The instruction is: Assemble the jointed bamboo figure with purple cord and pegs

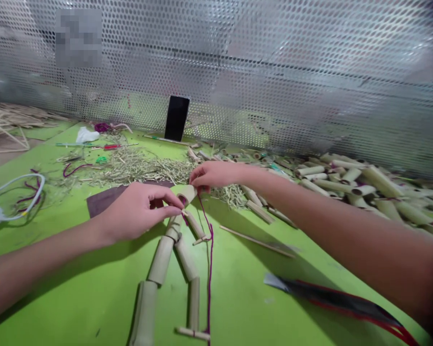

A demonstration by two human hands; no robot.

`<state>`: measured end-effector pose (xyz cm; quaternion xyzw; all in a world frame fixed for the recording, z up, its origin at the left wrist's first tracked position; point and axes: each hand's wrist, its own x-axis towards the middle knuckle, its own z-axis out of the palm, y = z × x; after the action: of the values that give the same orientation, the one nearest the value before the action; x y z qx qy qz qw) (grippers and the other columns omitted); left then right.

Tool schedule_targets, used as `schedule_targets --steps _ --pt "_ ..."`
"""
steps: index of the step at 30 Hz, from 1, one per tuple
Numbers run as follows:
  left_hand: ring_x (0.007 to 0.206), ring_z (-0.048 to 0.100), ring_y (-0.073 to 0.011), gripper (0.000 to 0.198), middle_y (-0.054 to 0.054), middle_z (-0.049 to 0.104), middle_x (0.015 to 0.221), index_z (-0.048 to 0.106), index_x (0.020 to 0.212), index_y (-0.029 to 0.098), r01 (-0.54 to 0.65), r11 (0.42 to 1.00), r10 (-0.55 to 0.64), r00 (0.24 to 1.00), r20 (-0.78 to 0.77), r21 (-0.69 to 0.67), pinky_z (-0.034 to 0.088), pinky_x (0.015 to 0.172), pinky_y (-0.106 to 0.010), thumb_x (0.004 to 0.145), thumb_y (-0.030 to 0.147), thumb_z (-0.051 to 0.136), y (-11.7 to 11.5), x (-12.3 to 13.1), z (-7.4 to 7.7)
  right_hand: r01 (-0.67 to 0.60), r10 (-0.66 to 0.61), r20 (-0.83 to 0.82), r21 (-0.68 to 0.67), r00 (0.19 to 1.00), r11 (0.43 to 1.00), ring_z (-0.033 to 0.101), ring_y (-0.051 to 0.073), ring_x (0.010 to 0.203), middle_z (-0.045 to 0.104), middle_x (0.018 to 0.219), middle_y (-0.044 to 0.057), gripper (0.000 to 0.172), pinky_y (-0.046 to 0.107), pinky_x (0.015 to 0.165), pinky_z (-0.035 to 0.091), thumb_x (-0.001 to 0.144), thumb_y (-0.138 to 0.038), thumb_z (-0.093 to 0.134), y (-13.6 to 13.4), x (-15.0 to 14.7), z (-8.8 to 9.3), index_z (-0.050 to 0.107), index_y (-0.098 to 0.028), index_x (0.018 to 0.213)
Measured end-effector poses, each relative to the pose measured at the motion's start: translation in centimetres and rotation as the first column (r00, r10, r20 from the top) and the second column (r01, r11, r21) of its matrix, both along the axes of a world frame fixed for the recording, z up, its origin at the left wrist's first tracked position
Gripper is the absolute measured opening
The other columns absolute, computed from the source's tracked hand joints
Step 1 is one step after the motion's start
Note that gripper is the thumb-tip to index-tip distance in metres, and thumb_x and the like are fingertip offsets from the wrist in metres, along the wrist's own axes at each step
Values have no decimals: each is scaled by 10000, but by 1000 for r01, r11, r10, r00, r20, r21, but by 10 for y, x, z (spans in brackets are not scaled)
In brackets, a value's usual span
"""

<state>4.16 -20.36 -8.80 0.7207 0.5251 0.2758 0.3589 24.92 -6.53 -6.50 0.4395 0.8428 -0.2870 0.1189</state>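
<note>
And we're live over a green desk (pixel 238 298), where a jointed bamboo figure (pixel 161 259) lies right in front of the person, two rows of linked tubes running down toward the near edge of the view! The left hand (pixel 140 211) is closed in a tight pinch, thumb and forefinger meeting on a purple cord (pixel 210 269) at the joint just below the top tube (pixel 186 194). The right hand (pixel 213 175) is closed too, its fingers gripping that top tube from above. The two hands are nearly touching over the figure! The cord drops from the tube, running down beside the right-hand row to a small crosswise stick (pixel 193 333) at the bottom.

Around them, a dark brown sheet (pixel 106 199) lies just under the left hand, and a loose thin bamboo stick (pixel 256 240) sits off to the right. Shredded bamboo shavings (pixel 130 168) are spread across the far side of the desk, and a big heap of cut bamboo tubes (pixel 364 187) fills the right (what a pile!). Further back, a black phone (pixel 176 117) stands upright against a perforated metal sheet (pixel 216 62).
</note>
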Motion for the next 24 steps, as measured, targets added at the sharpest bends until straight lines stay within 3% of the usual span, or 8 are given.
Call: schedule_targets --steps 3,4,7,9,11,15,20,24 --pt "506 539 -115 224 4 742 702 787 838 219 -40 999 42 997 57 -35 359 479 -254 850 433 721 -1 0 -2 46 -33 -41 371 999 927 641 207 729 743 853 52 171 313 626 401 902 -327 610 -21 2 6 725 -207 865" --pt "512 545 -117 229 3 729 682 770 819 210 -55 998 58 995 79 -39 365 481 -251 844 434 730 -2 0 -3 82 -37 -120 391 992 917 629 202 716 732 830 49 218 310 618 395 928 -374 586 -31 3 8 718 -206 882" --pt "513 546 -122 266 4 689 635 723 801 193 -90 996 92 987 131 -20 376 481 -249 847 454 732 -4 0 -7 103 -68 -391 70 918 992 620 168 688 724 831 32 316 286 610 424 956 -483 552 -64 6 8 696 -202 949" --pt "518 544 -123 284 2 683 643 711 807 190 -98 995 95 985 140 14 384 488 -254 860 469 720 -5 0 -9 53 -146 -532 -186 834 981 611 150 668 719 846 23 322 271 591 431 915 -503 615 -82 7 1 682 -206 1021" --pt "560 570 -132 276 -5 704 686 712 802 193 -104 993 96 987 130 61 412 523 -264 868 460 714 -5 1 -9 79 -254 -650 -286 716 955 589 134 646 702 821 14 307 264 582 426 877 -486 667 -92 9 -9 678 -199 984" --pt "715 660 -179 227 -21 756 817 733 843 212 -50 993 46 998 41 104 487 636 -299 900 420 665 -10 7 -5 160 -369 -714 -345 595 925 585 123 659 704 815 9 231 268 622 441 833 -400 716 -94 10 -23 690 -190 925" --pt "736 675 -236 439 -58 742 904 660 1131 218 19 995 14 946 -323 101 502 613 -338 880 577 625 -29 9 -5 239 -354 -696 -262 625 935 660 159 805 749 904 28 148 300 753 495 861 -330 676 -85 13 -25 698 -196 919" --pt "860 704 -294 449 -93 738 1041 622 1189 228 34 997 -1 892 -452 66 525 661 -369 818 481 660 -40 7 -10 244 -294 -687 -172 665 954 686 185 891 767 952 32 154 322 840 503 878 -331 671 -80 16 -25 718 -197 938"
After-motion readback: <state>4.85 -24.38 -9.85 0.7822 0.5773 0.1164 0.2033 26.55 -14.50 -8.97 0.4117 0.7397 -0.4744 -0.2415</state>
